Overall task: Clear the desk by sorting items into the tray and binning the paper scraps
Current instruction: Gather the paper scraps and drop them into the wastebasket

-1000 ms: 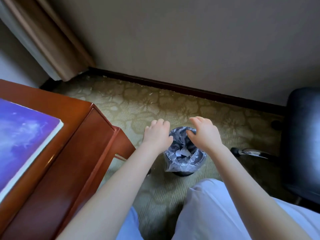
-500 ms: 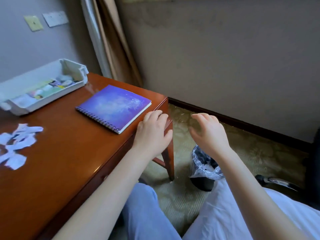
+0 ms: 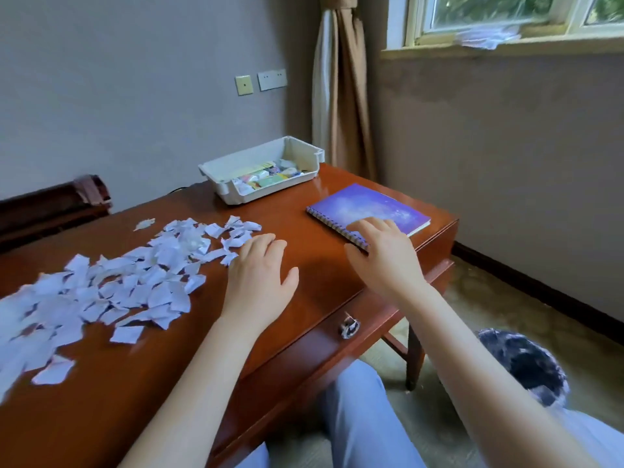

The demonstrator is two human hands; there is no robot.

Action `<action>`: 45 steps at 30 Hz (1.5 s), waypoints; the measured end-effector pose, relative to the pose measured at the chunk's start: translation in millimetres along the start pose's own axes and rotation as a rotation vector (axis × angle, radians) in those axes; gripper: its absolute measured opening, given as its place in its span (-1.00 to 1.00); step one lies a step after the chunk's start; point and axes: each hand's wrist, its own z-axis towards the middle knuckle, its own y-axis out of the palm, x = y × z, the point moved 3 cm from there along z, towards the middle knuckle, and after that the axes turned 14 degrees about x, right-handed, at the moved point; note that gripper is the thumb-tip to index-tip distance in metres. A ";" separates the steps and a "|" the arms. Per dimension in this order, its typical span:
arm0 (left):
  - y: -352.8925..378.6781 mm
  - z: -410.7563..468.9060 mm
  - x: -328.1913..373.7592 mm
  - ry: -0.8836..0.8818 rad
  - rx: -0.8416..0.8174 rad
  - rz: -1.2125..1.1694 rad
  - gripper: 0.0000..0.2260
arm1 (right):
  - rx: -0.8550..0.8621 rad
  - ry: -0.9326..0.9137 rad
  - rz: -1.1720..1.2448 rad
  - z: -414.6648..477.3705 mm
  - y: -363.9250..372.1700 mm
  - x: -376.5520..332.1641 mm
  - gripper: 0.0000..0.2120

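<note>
On the wooden counter [image 3: 304,298] the torn paper scraps [image 3: 135,282] lie spread at about 9 o'clock from the person, with the white tray [image 3: 236,194] at 12 o'clock and the purple notebook [image 3: 378,204] at 1 o'clock. The left hand [image 3: 258,275] is palm down just beside the scraps, its grip wide and holding nothing. The right hand [image 3: 385,255], grip also wide, has its fingers over the notebook's near corner, and the lined bin [image 3: 526,366] stands on the floor at 4 o'clock.

Soft daylight from the window [image 3: 472,11] far beyond the fingers [image 3: 263,241] puts glare on the desk [image 3: 290,211] past them; scraps [image 3: 20,325] far to their left blur, edges bend
</note>
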 end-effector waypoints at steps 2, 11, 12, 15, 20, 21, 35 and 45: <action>-8.0 -3.8 -27.5 -0.063 0.023 0.055 -0.57 | -0.037 -0.040 0.050 5.1 20.9 -23.6 -0.68; -19.4 -16.0 -123.1 -0.257 -0.002 0.175 -0.54 | -0.223 -0.216 0.086 17.7 118.5 -100.6 -0.56; -17.7 -16.1 -128.6 -0.269 -0.008 0.181 -0.50 | -0.263 -0.221 0.073 20.3 128.2 -105.9 -0.50; -12.5 -15.7 -140.9 -0.298 -0.031 0.208 -0.39 | -0.398 -0.232 0.045 31.5 153.8 -116.8 -0.31; -4.4 -20.6 -145.5 -0.310 -0.038 0.221 -0.44 | -0.600 -0.268 -0.026 44.8 181.6 -119.6 -0.27; -3.4 -20.4 -145.6 -0.307 -0.030 0.216 -0.46 | -0.609 -0.276 -0.022 45.0 183.2 -120.2 -0.30; -1.9 -18.1 -137.7 -0.169 0.031 0.152 -0.77 | -0.329 -0.364 0.095 26.6 163.1 -122.5 -0.69; -23.1 -11.7 -137.4 -0.355 0.314 -0.136 -0.79 | -0.148 -0.059 0.513 32.9 136.4 -113.2 -0.85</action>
